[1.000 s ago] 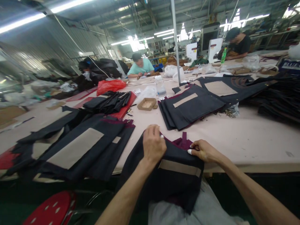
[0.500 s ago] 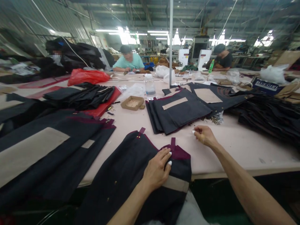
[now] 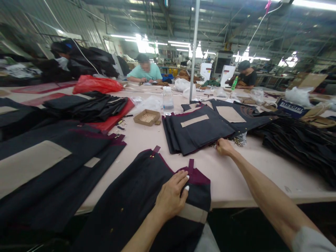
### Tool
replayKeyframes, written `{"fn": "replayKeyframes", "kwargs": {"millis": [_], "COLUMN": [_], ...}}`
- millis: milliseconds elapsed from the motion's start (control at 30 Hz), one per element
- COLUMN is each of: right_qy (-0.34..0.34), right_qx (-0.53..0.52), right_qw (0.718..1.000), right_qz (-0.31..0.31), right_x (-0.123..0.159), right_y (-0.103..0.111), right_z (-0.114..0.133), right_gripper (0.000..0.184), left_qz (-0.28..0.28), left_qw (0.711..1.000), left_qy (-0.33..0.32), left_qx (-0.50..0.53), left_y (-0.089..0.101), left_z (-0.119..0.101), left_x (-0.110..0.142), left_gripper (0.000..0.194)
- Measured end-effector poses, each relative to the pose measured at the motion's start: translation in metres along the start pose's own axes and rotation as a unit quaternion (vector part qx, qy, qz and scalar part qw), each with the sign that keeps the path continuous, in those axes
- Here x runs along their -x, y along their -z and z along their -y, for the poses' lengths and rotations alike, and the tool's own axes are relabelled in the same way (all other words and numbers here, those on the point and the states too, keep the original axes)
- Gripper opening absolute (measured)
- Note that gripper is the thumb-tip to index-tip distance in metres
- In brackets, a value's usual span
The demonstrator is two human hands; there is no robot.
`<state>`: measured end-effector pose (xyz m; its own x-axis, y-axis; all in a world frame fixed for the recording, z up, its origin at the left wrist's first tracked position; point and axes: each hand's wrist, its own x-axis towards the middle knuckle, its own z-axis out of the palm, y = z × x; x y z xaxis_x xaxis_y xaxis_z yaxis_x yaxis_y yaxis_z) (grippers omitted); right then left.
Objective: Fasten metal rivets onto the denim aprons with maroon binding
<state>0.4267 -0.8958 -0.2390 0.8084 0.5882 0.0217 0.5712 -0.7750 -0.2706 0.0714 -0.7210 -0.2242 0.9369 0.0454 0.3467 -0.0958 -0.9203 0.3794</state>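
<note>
My left hand [image 3: 172, 194] lies flat with fingers stretched out on a dark garment piece [image 3: 131, 189], beside its maroon-trimmed edge and a maroon tab [image 3: 191, 164]. That piece hangs over the table's near edge and carries small brass-coloured fittings [image 3: 152, 156] and a beige patch [image 3: 193, 212]. Farther right, my right hand [image 3: 224, 147] is at the corner of a stack of folded dark pieces [image 3: 199, 131]. Its fingers are drawn together, and what they hold, if anything, is hidden. Loose small metal parts [image 3: 239, 140] lie close beside it.
An open cardboard box [image 3: 147, 117] with small metal parts sits mid-table near a clear plastic jar [image 3: 168, 99]. Dark garments [image 3: 52, 154] spread on the left; another dark pile [image 3: 301, 147] is on the right. A metal pole [image 3: 194, 52] rises behind. Several people work beyond.
My right hand has moved forward to the folded stack's corner by the loose metal parts. My left hand stays on the garment piece. The camera view has shifted slightly.
</note>
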Motion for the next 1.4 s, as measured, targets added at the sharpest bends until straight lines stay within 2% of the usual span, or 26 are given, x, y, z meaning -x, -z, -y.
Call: {"fn": "replayKeyframes", "kwargs": {"millis": [200, 367, 433, 500, 633, 733, 900, 1233, 1300, 1400], "right_qy": [0.036, 0.035, 0.071, 0.13, 0.249, 0.272, 0.265, 0.239, 0.218, 0.151], "right_qx": [0.007, 0.084, 0.048, -0.037, -0.189, -0.226, -0.22, -0.213, -0.234, -0.287], "right_qw": [0.997, 0.995, 0.995, 0.99, 0.943, 0.925, 0.93, 0.933, 0.929, 0.912], "right_qz": [0.065, 0.051, 0.046, 0.05, 0.111, 0.138, 0.13, 0.165, 0.185, 0.252], "right_x": [0.01, 0.024, 0.041, 0.066, 0.117, 0.134, 0.13, 0.112, 0.107, 0.095], "right_y": [0.006, 0.006, 0.011, 0.014, 0.005, -0.01, -0.024, -0.024, -0.024, -0.023], "right_z": [-0.004, 0.006, 0.021, 0.042, 0.091, 0.114, 0.119, 0.122, 0.123, 0.123], "right_gripper": [0.014, 0.017, 0.017, 0.018, 0.017, 0.011, 0.007, 0.01, 0.008, 0.008], "left_qz": [0.006, 0.001, -0.005, -0.009, -0.013, -0.014, -0.017, -0.013, -0.013, -0.017], "left_qw": [1.0, 1.0, 1.0, 1.0, 1.0, 1.0, 1.0, 1.0, 1.0, 1.0], "left_qy": [0.013, 0.017, 0.016, 0.013, 0.009, 0.011, 0.005, 0.004, 0.002, 0.005], "left_qx": [0.01, 0.018, 0.019, 0.021, 0.024, 0.021, 0.011, 0.002, 0.004, 0.006], "left_y": [-0.004, -0.005, -0.004, -0.004, -0.005, -0.006, -0.008, -0.008, -0.008, -0.008], "left_z": [-0.007, -0.013, -0.014, -0.015, -0.015, -0.015, -0.015, -0.014, -0.013, -0.013], "left_x": [0.007, 0.013, 0.014, 0.015, 0.016, 0.016, 0.016, 0.015, 0.015, 0.015], "left_gripper": [0.045, 0.044, 0.042, 0.041, 0.041, 0.041, 0.041, 0.039, 0.039, 0.039]}}
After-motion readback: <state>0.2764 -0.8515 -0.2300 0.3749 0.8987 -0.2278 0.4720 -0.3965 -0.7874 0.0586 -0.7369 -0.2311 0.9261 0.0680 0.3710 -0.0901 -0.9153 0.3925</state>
